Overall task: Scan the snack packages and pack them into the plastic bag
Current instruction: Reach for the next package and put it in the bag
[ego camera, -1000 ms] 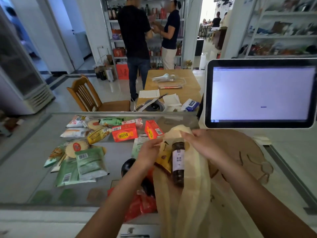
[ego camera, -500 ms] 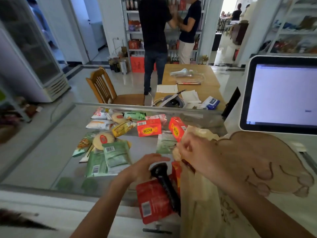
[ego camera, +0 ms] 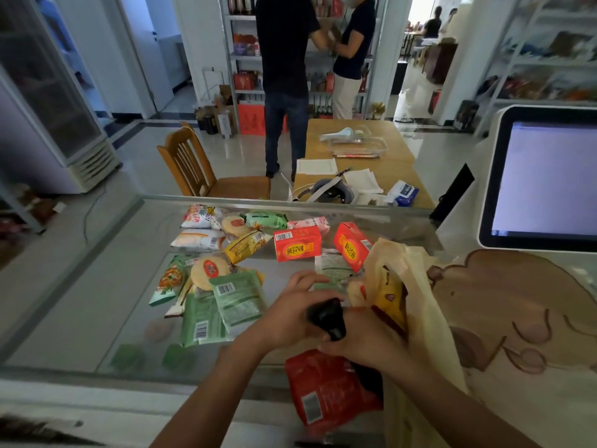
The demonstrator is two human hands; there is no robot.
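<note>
Glass counter (ego camera: 97, 302); yellow snack (ego camera: 389, 294) in plastic bag (ego camera: 431, 315); left grip (ego camera: 286, 320), right grip (ego camera: 360, 347) both round scanner (ego camera: 328, 318).

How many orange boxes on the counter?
2. One orange box lies flat mid-counter. The other sits tilted just right of it, at the edge of the bag. More may be hidden inside the bag.

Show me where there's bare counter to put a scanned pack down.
Bare counter glass runs left of the snack pile; the wooden board right of the plastic bag is free too. Crowded: the pile, and where left hand and right hand meet at the scanner.
</note>
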